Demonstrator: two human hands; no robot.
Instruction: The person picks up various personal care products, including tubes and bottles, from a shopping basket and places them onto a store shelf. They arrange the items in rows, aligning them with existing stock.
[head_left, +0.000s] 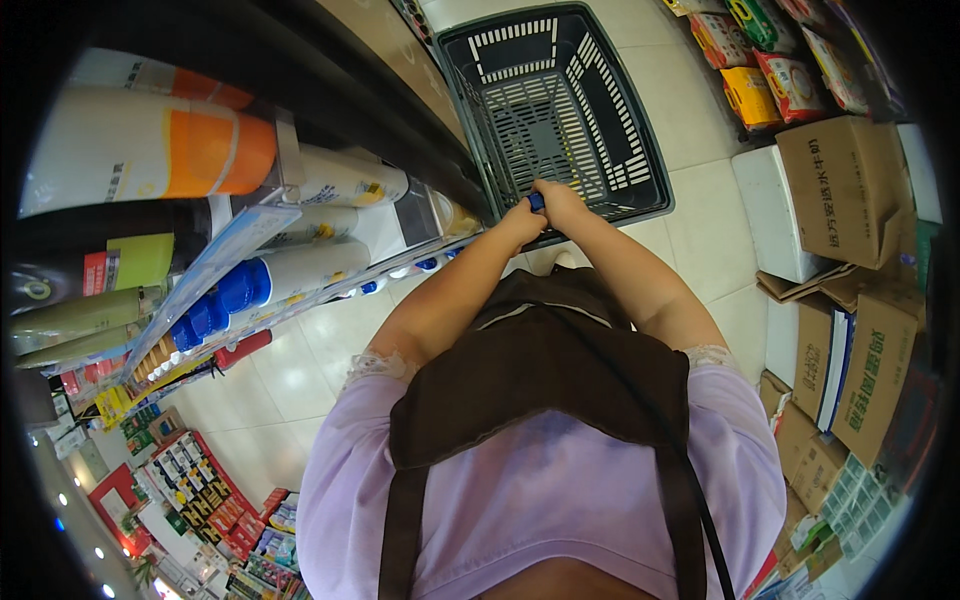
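Observation:
A dark shopping basket with slotted walls stands in front of me, and no goods show inside it. Over its near rim my left hand and my right hand come together. Between them shows a small blue object, gripped by the fingers; most of it is hidden, so I cannot tell whether it belongs to the basket. To the left of my hands, a store shelf carries white bottles with blue caps. Larger white and orange bottles lie closer to the camera.
A dark shelf post rises beside the basket. On the right, cardboard boxes are stacked by a white foam box. Packaged wipes hang at the upper right. Pale tiles cover the floor. Stocked displays stand at lower left.

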